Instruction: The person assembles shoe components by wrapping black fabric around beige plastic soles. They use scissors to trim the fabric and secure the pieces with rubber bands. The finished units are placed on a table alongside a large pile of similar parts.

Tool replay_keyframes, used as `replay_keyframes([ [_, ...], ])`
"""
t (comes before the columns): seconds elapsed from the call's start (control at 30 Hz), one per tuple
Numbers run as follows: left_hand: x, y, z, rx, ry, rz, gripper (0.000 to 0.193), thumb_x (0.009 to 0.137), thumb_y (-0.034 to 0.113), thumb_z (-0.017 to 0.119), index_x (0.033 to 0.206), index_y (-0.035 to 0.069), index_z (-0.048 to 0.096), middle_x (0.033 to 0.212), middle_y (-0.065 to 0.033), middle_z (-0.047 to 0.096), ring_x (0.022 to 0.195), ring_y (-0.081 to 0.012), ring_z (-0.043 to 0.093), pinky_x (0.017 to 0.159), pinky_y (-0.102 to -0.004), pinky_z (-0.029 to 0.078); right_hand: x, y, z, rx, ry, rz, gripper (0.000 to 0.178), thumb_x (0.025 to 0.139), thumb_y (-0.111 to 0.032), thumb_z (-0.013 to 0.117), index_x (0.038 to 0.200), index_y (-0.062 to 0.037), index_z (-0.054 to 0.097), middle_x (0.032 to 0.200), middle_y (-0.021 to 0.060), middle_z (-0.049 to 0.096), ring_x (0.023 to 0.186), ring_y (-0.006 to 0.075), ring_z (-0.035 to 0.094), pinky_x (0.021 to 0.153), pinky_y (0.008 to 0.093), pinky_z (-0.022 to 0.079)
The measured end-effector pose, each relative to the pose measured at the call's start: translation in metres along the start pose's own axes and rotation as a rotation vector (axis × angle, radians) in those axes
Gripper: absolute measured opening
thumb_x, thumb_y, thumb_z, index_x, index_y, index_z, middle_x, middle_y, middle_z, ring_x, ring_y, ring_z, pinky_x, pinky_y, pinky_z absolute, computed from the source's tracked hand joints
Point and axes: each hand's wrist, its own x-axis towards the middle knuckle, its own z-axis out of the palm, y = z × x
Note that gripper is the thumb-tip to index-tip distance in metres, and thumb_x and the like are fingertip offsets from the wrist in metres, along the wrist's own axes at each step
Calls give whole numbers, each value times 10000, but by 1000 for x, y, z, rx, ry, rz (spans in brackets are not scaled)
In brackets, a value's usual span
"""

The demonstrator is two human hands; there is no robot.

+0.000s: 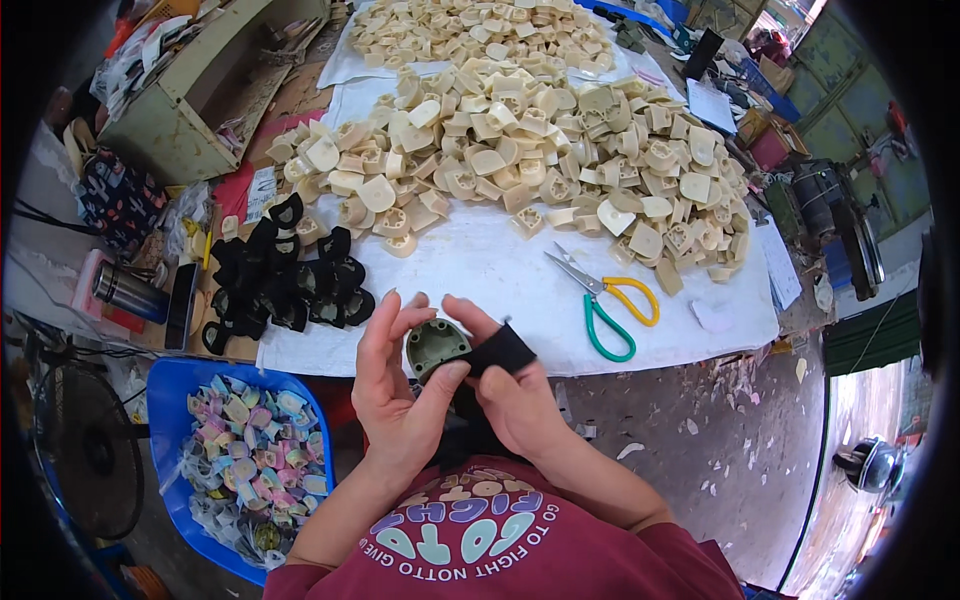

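My left hand point(398, 375) is closed around an olive-green hollow moulded piece point(436, 347), rounded like a shoe heel, with small round holes inside its rim. Between the thumb and fingers of my right hand point(515, 395) is a black strip of fabric point(503, 351). One end of the strip touches the right side of the green piece; whether it is stuck there I cannot tell. On the table to the left lies a heap of black-covered pieces point(285, 275) of similar size. Scissors point(605, 290) with one yellow and one green handle lie partly open to the right.
A big pile of cream moulded pieces point(540, 150) spreads over the white table cover point(480, 270). Below left stands a blue tub point(165, 440) full of pastel pieces. A flask point(130, 292), a phone point(181, 305) and a fan point(90, 450) are at the left.
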Motion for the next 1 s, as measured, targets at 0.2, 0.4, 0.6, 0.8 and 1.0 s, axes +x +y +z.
replay_keyframes([
  [0.2,0,7,5,-225,114,-150,742,766,-83,685,1409,38,335,1208,-119,529,1066,-167,543,903,-294,468,-10,-7,5,-223,208,-151,312,854,-70,681,1141,26,607,1196,102,577,1076,141,556,939,279,443],
  [0.4,1,9,3,-288,49,-212,722,757,-94,692,1388,41,371,1176,-116,546,1040,-160,552,891,-284,473,-9,-10,4,-226,261,-282,269,861,-91,690,1096,15,614,1038,51,642,948,97,582,875,240,454],
  [0.6,-2,14,1,-291,-28,-201,726,727,-71,736,1366,35,408,1176,-129,572,1082,-174,548,937,-313,447,-3,-16,-8,-61,223,-134,239,850,-122,706,1037,6,633,1000,56,644,904,120,589,837,269,472],
  [0.8,-6,13,0,-157,-124,-103,723,685,-31,777,1330,17,453,1188,-131,602,1124,-216,548,1040,-385,347,3,-22,-16,116,107,51,196,837,-150,707,970,-17,656,1026,71,616,927,163,594,823,302,481],
  [1.0,-4,16,-3,-80,-206,-166,723,687,34,786,1331,8,459,1284,-155,556,1200,-232,495,1065,-396,299,2,-25,-16,167,99,93,157,870,-113,669,985,-6,652,974,51,641,860,137,605,790,281,496],
])
